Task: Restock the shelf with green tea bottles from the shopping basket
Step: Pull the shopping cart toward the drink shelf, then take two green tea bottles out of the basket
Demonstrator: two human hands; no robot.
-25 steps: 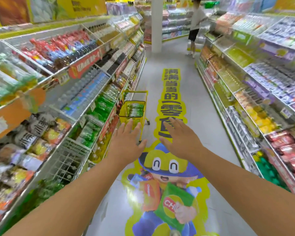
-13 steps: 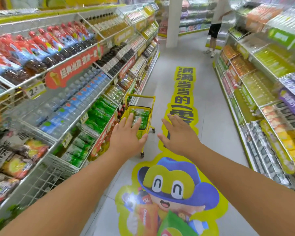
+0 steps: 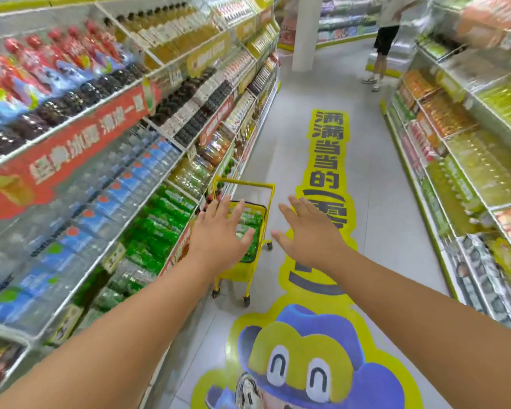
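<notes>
Yellow shopping basket (image 3: 250, 271) ahead; left hand (image 3: 219, 236), right hand (image 3: 309, 231) spread wide, empty. Best to close in, grasp one green tea bottle (image 3: 248, 228) upright.

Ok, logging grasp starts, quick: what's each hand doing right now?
Left hand: open, fingers spread, holding nothing, in front of the basket.
Right hand: open, empty, over the floor.

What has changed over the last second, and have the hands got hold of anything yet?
The person walked up the aisle: the yellow basket now sits much nearer, just past the left hand and right hand. Nothing was taken or let go. Both hands stay open and empty, the green bottles stay in the basket.
</notes>
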